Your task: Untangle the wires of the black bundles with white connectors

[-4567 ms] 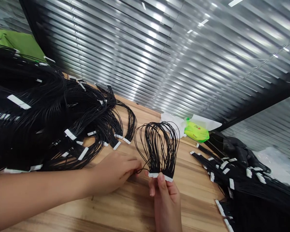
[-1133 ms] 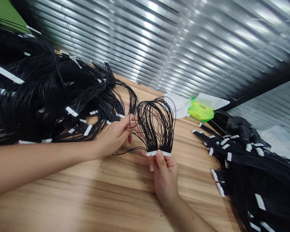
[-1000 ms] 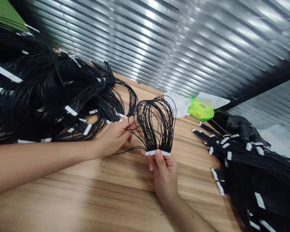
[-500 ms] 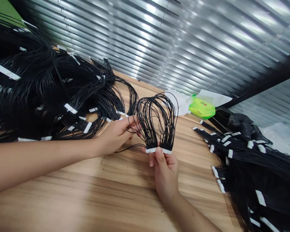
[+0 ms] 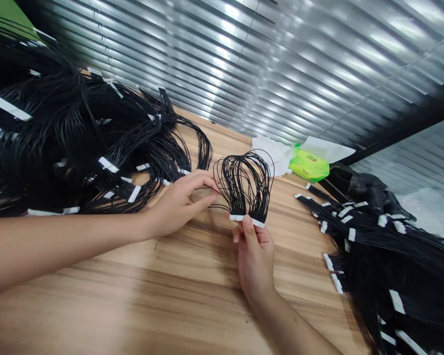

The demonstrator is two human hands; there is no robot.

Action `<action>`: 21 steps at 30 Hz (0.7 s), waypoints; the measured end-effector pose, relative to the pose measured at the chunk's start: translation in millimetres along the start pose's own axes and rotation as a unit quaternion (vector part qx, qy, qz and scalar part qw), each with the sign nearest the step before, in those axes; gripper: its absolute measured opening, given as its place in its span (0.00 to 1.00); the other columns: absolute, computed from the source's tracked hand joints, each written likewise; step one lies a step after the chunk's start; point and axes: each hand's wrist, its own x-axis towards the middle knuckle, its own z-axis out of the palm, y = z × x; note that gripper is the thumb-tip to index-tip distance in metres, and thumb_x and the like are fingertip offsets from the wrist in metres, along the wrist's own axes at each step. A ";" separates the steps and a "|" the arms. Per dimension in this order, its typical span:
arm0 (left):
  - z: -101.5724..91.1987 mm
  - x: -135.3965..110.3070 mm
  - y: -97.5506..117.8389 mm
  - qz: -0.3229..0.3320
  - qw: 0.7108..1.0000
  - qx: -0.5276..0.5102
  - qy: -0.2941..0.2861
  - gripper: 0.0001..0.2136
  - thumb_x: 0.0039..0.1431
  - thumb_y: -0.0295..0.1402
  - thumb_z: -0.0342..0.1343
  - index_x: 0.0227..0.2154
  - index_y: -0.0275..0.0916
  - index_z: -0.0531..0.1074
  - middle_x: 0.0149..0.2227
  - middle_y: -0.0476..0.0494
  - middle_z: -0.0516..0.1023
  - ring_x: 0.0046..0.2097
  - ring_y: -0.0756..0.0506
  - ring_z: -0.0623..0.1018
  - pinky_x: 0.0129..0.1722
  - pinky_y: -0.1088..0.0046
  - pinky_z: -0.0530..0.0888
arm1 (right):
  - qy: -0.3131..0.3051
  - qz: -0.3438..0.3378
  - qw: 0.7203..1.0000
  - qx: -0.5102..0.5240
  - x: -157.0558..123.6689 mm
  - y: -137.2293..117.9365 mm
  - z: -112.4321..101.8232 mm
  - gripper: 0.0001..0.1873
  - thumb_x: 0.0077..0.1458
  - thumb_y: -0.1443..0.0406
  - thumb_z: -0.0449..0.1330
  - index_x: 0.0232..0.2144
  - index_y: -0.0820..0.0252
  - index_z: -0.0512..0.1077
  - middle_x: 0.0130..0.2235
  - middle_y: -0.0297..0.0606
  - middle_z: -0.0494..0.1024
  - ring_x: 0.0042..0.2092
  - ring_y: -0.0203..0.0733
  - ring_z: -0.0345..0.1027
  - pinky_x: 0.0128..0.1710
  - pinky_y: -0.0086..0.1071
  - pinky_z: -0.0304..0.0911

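Observation:
My right hand [image 5: 254, 256] pinches the two white end connectors of a looped bundle of thin black wires [image 5: 246, 185], holding it upright over the wooden table [image 5: 192, 296]. My left hand [image 5: 179, 202] reaches in from the left. Its fingers curl round a loose black strand at the bundle's left side, touching the wires.
A big heap of similar black wire bundles with white connectors [image 5: 59, 133] fills the left. Another pile [image 5: 385, 256] lies along the right. A green packet [image 5: 308, 167] on white paper sits at the back, under slatted blinds [image 5: 244, 59].
The bundle sits lower and more bunched than before. My left hand has shifted from pinching the wires' left side to curling round a loose strand beside them.

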 end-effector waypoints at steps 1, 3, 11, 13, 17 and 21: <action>-1.1 0.0 1.5 0.009 1.000 0.006 0.003 0.04 0.63 0.33 0.53 0.38 0.40 0.70 0.46 0.48 0.73 0.50 0.49 0.72 0.53 0.72 0.66 | 0.001 0.001 1.000 -0.002 0.1 -0.3 0.1 0.14 0.47 0.56 0.67 0.28 0.61 0.74 0.28 0.33 0.77 0.23 0.29 0.54 0.26 0.29 0.55; -2.7 -0.4 4.4 0.027 1.000 0.014 0.006 0.04 0.62 0.34 0.55 0.36 0.40 0.70 0.39 0.50 0.74 0.44 0.50 0.72 0.48 0.73 0.66 | 0.000 -0.002 1.000 -0.004 0.5 -0.5 0.2 0.14 0.47 0.56 0.67 0.27 0.61 0.73 0.29 0.34 0.77 0.23 0.30 0.55 0.26 0.29 0.55; -6.2 -0.2 6.0 0.012 0.999 0.030 0.011 0.12 0.67 0.37 0.46 0.36 0.40 0.73 0.38 0.51 0.76 0.43 0.49 0.73 0.48 0.71 0.63 | 0.000 -0.011 1.000 -0.009 0.7 0.4 -0.3 0.14 0.48 0.56 0.67 0.27 0.60 0.73 0.30 0.35 0.78 0.23 0.30 0.55 0.26 0.29 0.54; -6.5 2.3 3.9 0.011 0.999 0.030 0.003 0.16 0.67 0.38 0.44 0.33 0.40 0.76 0.38 0.50 0.78 0.43 0.49 0.74 0.48 0.71 0.64 | -0.001 -0.014 1.000 -0.019 0.2 0.7 -0.7 0.14 0.49 0.56 0.66 0.27 0.60 0.72 0.30 0.35 0.78 0.23 0.30 0.55 0.26 0.29 0.54; -3.9 5.1 2.5 -0.013 1.000 0.003 -0.024 0.15 0.63 0.41 0.51 0.28 0.41 0.79 0.30 0.50 0.80 0.35 0.49 0.75 0.42 0.72 0.69 | 0.000 -0.020 0.999 -0.035 -0.9 0.9 -1.2 0.14 0.50 0.55 0.65 0.28 0.61 0.72 0.28 0.35 0.77 0.23 0.31 0.54 0.26 0.30 0.54; -0.4 2.6 4.4 -0.055 0.997 -0.050 0.004 0.08 0.57 0.38 0.59 0.32 0.41 0.79 0.36 0.48 0.81 0.41 0.47 0.77 0.45 0.72 0.72 | -0.006 -0.022 0.999 -0.049 -1.8 0.6 -1.1 0.14 0.50 0.55 0.64 0.28 0.61 0.73 0.25 0.34 0.75 0.24 0.32 0.55 0.26 0.30 0.54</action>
